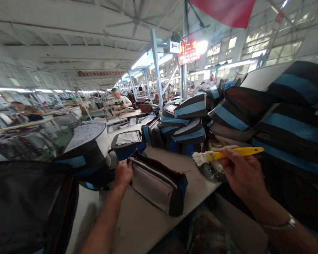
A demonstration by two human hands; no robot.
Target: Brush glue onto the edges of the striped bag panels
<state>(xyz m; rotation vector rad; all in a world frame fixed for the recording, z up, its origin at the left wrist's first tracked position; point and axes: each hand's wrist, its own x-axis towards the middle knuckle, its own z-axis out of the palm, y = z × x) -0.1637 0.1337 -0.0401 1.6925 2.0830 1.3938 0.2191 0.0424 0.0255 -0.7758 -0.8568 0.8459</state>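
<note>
My left hand (pixel 123 174) grips the near end of a grey and dark bag piece (pixel 157 185) that lies on the pale worktable (pixel 145 222). The fingers are curled round its edge. My right hand (pixel 240 173) is closed on a yellow-handled brush (pixel 228 154), held level with its whitish bristles pointing left. The bristles hover over a small dark dish (pixel 210 173) at the table's right edge. A metal bracelet sits on my right wrist.
Stacks of black and blue striped bag parts (pixel 267 109) fill the right side and the back of the table (pixel 185 123). More dark bag shells (pixel 87 151) lie at the left. People sit at benches (pixel 119 100) further down the hall.
</note>
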